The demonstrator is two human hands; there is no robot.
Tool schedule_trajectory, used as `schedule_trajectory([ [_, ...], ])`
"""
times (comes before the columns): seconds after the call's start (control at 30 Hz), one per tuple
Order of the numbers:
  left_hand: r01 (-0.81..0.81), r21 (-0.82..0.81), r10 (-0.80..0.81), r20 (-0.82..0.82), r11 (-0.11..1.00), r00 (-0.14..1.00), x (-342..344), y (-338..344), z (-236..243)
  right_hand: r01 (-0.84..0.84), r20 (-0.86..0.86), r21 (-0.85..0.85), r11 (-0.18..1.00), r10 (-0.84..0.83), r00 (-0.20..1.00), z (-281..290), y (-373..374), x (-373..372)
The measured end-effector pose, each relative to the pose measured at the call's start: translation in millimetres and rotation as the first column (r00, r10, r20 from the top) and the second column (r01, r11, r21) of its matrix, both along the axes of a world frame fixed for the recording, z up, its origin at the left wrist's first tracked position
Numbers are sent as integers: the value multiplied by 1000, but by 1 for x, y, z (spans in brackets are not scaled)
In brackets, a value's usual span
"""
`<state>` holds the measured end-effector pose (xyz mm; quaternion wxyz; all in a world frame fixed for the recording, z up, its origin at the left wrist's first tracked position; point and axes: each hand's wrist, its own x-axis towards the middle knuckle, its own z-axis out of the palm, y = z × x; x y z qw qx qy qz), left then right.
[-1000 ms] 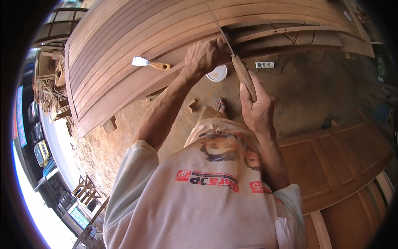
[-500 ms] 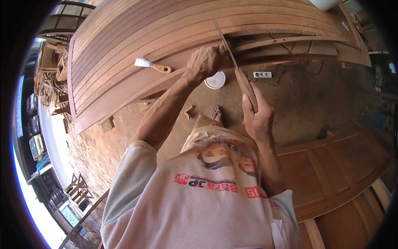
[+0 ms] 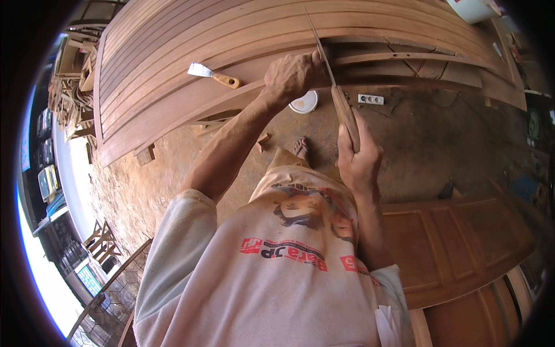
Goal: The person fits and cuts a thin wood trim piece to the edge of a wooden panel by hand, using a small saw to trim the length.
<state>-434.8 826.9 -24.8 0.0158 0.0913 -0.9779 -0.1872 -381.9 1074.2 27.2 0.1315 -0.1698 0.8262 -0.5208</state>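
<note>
Right hand (image 3: 361, 159) around a wooden handle (image 3: 345, 112), left hand (image 3: 290, 76) curled beside the thin tapering blade (image 3: 325, 58), grip unclear.

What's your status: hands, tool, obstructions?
Right hand gripping wooden-handled tool, long blade out over slatted panel. Left hand curled near panel edge, close beside blade; its grip hidden. Putty knife lying on panel, apart from blade.

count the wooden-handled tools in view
2: a long-bladed tool in the right hand, and a scraper on the slatted panel. Others may be hidden.
</note>
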Motion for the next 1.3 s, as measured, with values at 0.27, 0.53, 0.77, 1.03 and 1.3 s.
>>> schedule_trajectory([
  [0.27, -90, 94, 86, 38, 991, 996, -5, 2, 15, 6, -169, -136, 991, -29, 985, -26, 46, 35],
  [0.53, -193, 173, 187, 47, 966, 981, -4, 3, 8, -11, -76, -40, 999, 7, 997, 2, -10, -11],
  [0.77, -145, 194, 143, 23, 970, 989, 8, 3, 9, 18, -66, -51, 999, -21, 998, -5, 25, 36],
  [1.03, -148, 214, 145, 29, 966, 989, -1, -1, 6, 26, -76, -108, 994, -34, 997, -5, 27, 33],
  [1.3, -73, 33, 71, 64, 997, 995, -10, 2, 0, -5, -120, -9, 1000, 4, 993, -8, -17, -24],
])
